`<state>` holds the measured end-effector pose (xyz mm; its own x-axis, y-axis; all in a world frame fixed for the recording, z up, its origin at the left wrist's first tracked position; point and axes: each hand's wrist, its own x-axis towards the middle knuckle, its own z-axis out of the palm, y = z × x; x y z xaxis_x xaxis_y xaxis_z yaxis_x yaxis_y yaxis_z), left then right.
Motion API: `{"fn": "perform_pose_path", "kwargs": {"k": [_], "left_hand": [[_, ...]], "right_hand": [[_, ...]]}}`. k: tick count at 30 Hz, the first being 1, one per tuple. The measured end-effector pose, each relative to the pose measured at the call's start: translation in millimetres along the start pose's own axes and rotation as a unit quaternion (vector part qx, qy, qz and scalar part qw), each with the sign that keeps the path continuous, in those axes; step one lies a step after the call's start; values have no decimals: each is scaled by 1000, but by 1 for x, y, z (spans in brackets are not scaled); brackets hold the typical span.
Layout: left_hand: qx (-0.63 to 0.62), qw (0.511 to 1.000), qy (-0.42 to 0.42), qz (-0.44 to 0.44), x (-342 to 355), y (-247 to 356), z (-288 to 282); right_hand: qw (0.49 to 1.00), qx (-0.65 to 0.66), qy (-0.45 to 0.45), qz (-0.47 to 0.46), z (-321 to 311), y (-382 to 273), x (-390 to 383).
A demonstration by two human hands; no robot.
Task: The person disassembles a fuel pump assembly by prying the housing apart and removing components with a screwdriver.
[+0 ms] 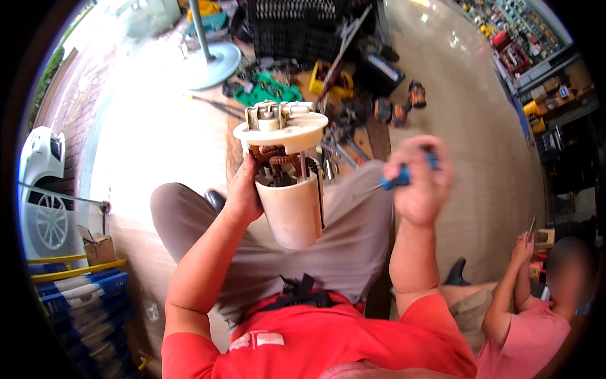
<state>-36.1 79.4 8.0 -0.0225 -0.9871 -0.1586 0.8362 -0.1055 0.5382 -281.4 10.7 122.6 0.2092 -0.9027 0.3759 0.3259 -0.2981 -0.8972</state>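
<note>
My left hand [243, 192] grips the side of a cream plastic fuel pump unit [290, 208], held upright above my lap. The unit has a round flange on top with metal fittings, springs and wires under it, and a cup-shaped body below. My right hand [418, 183] is raised to the right of the unit and closed around a blue-handled screwdriver [396, 181], its thin shaft pointing left toward the unit without touching it. The hand is blurred.
Tools, a yellow tool, green parts [265, 90] and a black crate [293, 28] lie on the floor ahead. A round stand base [211, 63] sits at upper left. Another person in a pink shirt [527, 328] sits at lower right. A white car [41, 183] is at left.
</note>
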Motion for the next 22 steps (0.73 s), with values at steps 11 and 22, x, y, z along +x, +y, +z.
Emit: {"fn": "perform_pose_path", "kwargs": {"k": [11, 22], "left_hand": [[-32, 978, -117, 172, 52, 80, -20], [58, 987, 82, 122, 74, 74, -53]], "right_hand": [[864, -27, -397, 307, 57, 106, 76], [789, 197, -355, 461, 52, 176, 42]]}}
